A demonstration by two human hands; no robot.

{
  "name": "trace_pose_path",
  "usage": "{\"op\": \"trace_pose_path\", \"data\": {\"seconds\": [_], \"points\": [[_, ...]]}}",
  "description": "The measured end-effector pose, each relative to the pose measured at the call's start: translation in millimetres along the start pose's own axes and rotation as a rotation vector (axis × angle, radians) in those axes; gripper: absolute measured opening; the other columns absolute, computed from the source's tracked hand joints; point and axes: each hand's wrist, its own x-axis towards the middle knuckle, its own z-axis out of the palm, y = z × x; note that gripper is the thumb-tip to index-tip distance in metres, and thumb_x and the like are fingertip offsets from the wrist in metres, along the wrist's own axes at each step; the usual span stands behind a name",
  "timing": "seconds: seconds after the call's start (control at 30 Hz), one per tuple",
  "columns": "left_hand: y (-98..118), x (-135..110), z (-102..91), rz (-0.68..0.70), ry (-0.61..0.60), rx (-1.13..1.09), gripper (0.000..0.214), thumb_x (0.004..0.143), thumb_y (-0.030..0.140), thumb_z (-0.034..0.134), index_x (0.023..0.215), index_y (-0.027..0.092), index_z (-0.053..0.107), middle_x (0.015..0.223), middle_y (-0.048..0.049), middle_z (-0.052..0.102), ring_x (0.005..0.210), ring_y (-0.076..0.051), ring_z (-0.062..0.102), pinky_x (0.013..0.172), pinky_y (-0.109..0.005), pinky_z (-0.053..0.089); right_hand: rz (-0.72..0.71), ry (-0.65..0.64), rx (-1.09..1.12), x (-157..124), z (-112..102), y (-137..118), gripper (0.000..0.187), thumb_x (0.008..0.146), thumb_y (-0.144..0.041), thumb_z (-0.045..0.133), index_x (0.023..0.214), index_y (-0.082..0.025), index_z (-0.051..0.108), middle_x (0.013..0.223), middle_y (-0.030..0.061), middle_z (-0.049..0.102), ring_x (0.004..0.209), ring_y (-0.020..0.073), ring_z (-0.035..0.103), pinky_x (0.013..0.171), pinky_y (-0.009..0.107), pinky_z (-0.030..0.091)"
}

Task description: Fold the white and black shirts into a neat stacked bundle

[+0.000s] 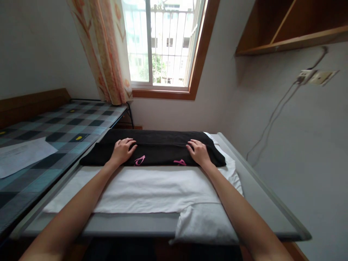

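A folded black garment (160, 150) with pink print lies across the far part of the table. My left hand (123, 150) rests on its left part, palm down with the fingers stretched forward. On its right part my right hand (198, 150) lies the same way, fingers apart. Neither hand grips anything. Beneath and in front of the black cloth spreads a white T-shirt (152, 190); its sleeve hangs over the near table edge, partly behind my right forearm.
The grey table (130, 224) has a raised rim. A bed with a checked mattress (89, 117) adjoins on the left, bearing paper sheets (27, 154). Ahead are a curtain (108, 54) and a barred window (168, 43). Cords (272, 117) hang from a wall socket (304, 77) under a wooden shelf (293, 41).
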Motion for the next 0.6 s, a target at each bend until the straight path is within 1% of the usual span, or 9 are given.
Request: {"op": "trace_pose_path", "data": {"seconds": [0.03,0.1,0.17,0.23,0.33,0.4,0.5,0.6], "points": [[9,-2,3.7,0.06,-0.044,-0.034,0.045,0.095,0.048,0.036,0.127,0.025,0.059,0.139,-0.0058,0.053,0.131,-0.025,0.043,0.111,-0.042,0.027,-0.057,-0.057,0.035,-1,3,-8,0.053,0.099,-0.048,0.027,0.127,-0.017,0.06,0.139,0.0122,0.053,0.129,0.0234,0.045,0.106,0.036,0.031],[23,-5,11.5,0.149,-0.154,-0.062,0.052,0.095,0.054,0.034,0.137,0.029,0.051,0.148,-0.003,0.043,0.139,-0.025,0.033,0.113,-0.046,0.022,-0.134,-0.178,0.057,-3,9,-20,0.057,0.098,-0.053,0.025,0.135,-0.02,0.054,0.146,0.0097,0.046,0.136,0.0234,0.038,0.11,0.04,0.028],[29,-8,17.5,0.185,-0.241,-0.05,0.057,0.094,0.059,0.033,0.143,0.032,0.042,0.154,-0.0007,0.034,0.143,-0.026,0.026,0.115,-0.049,0.018,-0.167,-0.271,0.046,-5,14,-23,0.059,0.098,-0.056,0.023,0.141,-0.023,0.047,0.15,0.0081,0.04,0.14,0.0239,0.032,0.113,0.044,0.024],[28,-9,20.3,0.179,-0.286,-0.026,0.059,0.093,0.061,0.032,0.146,0.035,0.037,0.156,0.0008,0.029,0.144,-0.026,0.022,0.115,-0.05,0.016,-0.18,-0.32,0.032,-6,15,-18,0.061,0.097,-0.058,0.021,0.144,-0.024,0.043,0.153,0.0079,0.034,0.142,0.0235,0.028,0.114,0.045,0.021],[23,-9,20.1,0.157,-0.308,-0.005,0.06,0.093,0.062,0.03,0.147,0.036,0.033,0.157,0.0017,0.025,0.145,-0.027,0.02,0.115,-0.051,0.016,-0.194,-0.353,0.004,-6,12,3,0.062,0.097,-0.059,0.02,0.147,-0.027,0.038,0.155,0.0072,0.029,0.144,0.0228,0.023,0.116,0.045,0.018],[21,-9,19.5,0.149,-0.31,-0.002,0.06,0.093,0.062,0.029,0.147,0.036,0.032,0.158,0.0017,0.023,0.145,-0.027,0.019,0.115,-0.052,0.015,-0.163,-0.358,-0.037,-8,9,20,0.06,0.097,-0.058,0.02,0.147,-0.029,0.036,0.156,0.0063,0.028,0.144,0.0228,0.022,0.116,0.045,0.017],[22,-10,19.6,0.142,-0.31,-0.009,0.061,0.093,0.062,0.029,0.148,0.036,0.031,0.158,0.0013,0.023,0.145,-0.027,0.019,0.115,-0.053,0.014,-0.02,-0.338,-0.131,-10,5,43,0.062,0.097,-0.057,0.021,0.148,-0.025,0.035,0.155,0.0077,0.029,0.144,0.0244,0.023,0.116,0.046,0.019],[25,-11,20.1,0.119,-0.309,-0.012,0.061,0.093,0.062,0.029,0.148,0.036,0.031,0.158,0.0009,0.022,0.146,-0.029,0.016,0.114,-0.056,0.012,0.079,-0.335,-0.175,-12,2,55,0.063,0.096,-0.058,0.022,0.149,-0.025,0.034,0.156,0.0077,0.029,0.144,0.0255,0.023,0.115,0.048,0.02]]}}
